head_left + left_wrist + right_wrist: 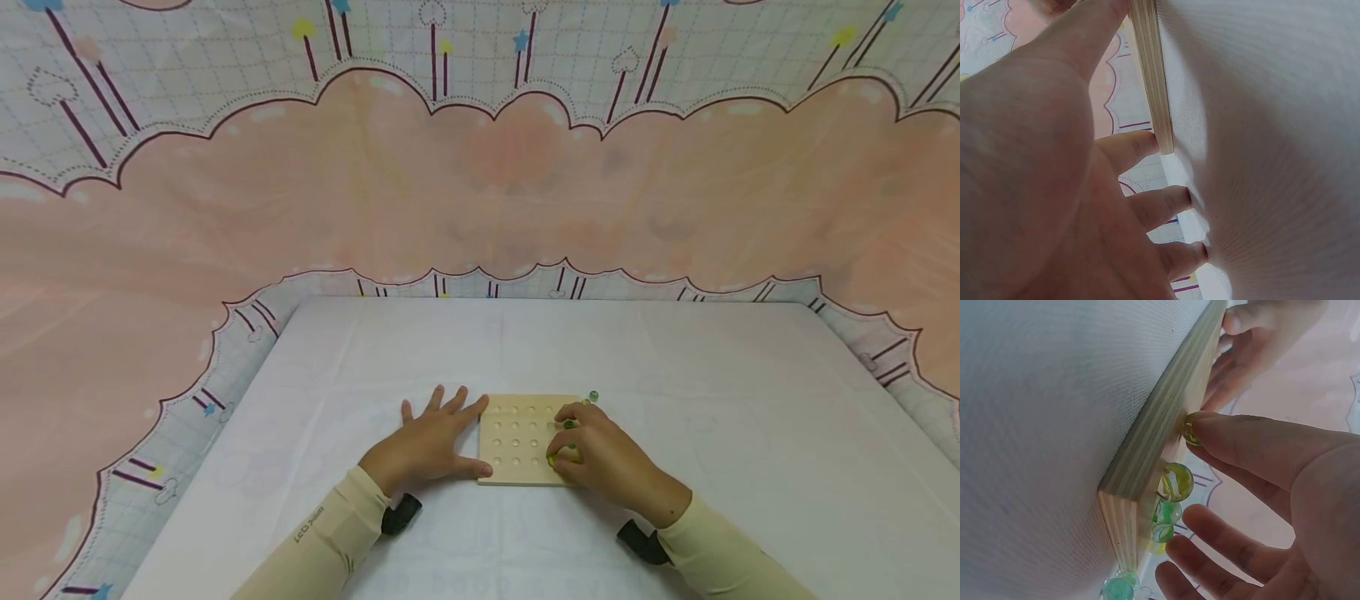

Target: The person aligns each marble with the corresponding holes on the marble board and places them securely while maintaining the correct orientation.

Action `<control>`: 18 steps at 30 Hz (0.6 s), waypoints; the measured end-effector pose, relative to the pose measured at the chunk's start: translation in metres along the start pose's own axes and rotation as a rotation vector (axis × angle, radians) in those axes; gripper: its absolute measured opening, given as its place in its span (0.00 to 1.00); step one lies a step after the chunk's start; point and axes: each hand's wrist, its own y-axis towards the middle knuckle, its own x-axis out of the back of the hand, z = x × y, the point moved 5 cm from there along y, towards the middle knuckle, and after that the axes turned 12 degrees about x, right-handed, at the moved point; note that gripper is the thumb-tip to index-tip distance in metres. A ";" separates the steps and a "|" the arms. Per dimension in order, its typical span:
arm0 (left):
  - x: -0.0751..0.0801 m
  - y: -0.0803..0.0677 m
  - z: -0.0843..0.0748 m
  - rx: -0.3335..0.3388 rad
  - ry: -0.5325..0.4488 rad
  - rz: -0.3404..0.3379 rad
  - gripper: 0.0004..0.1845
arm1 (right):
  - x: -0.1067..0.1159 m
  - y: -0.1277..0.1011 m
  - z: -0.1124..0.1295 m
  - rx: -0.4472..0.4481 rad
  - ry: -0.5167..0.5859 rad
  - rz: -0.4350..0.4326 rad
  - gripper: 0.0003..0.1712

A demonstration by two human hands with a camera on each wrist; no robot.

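Observation:
A square wooden board (514, 471) with rows of round dimples lies flat in front of me. My left hand (423, 446) is spread at its left side, thumb on the near left corner and index fingertip at the far left corner. My right hand (603, 458) is over the board's right part, with thumb and index finger pinching a yellow glass marble (1190, 432) at the board's surface. Along the board's right side sit another yellow marble (1177, 481), a green marble (1168, 512) and more behind it, partly hidden by the right hand in the head view.
Beyond the board's far right corner, a green marble (594, 396) lies on the white-covered table (712, 375); the right wrist view shows two green marbles (1119, 589) there. A patterned cloth (480, 192) hangs behind the table and surrounds its sides.

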 end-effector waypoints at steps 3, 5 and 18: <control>0.000 0.000 0.000 0.001 0.002 -0.002 0.56 | 0.000 -0.001 -0.001 0.008 -0.003 -0.004 0.05; 0.000 0.000 0.000 0.001 0.001 -0.002 0.56 | 0.000 -0.001 -0.001 0.012 -0.002 -0.005 0.05; 0.000 0.000 0.000 0.006 -0.016 0.002 0.56 | 0.001 -0.002 -0.001 0.021 0.000 -0.007 0.05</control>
